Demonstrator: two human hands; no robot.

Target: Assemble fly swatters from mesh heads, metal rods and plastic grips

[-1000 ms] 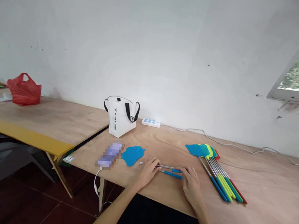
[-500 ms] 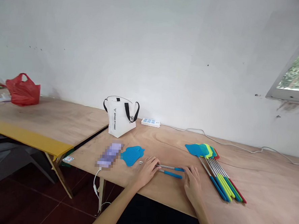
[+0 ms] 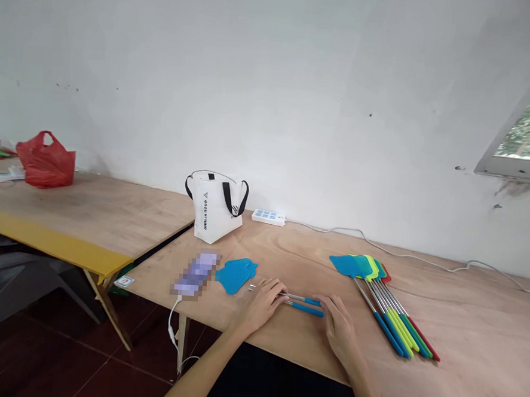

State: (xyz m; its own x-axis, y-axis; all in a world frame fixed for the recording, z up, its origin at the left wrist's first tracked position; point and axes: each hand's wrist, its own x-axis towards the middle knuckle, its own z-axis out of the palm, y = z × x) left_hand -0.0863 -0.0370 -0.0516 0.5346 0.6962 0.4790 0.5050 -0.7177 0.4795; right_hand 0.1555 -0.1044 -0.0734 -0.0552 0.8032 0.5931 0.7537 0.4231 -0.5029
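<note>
Two metal rods with blue grips, the handles of fly swatters, lie side by side near the table's front edge. My left hand (image 3: 265, 301) is curled over their metal parts, with the bare tips sticking out on its left. At the right end of the farther handle (image 3: 311, 301), the fingers of my right hand (image 3: 339, 323) close on the blue grip. The nearer handle (image 3: 307, 309) has its blue grip lying free between my hands. Loose blue fly swatter heads (image 3: 234, 276), overlapping, rest to the left of my left hand.
Several whole fly swatters (image 3: 395, 314) in blue, yellow, green and red lie fanned at the right. A blurred phone-like item (image 3: 196, 274) with a white cable is at the left. Behind stand a white bag (image 3: 214, 213) and a power strip (image 3: 268, 217). A red bag (image 3: 47, 164) sits on another table.
My right hand has moved slightly left with the farther blue grip, closer to my left hand. The view has shifted a little; the left hand keeps its place on the rods.
</note>
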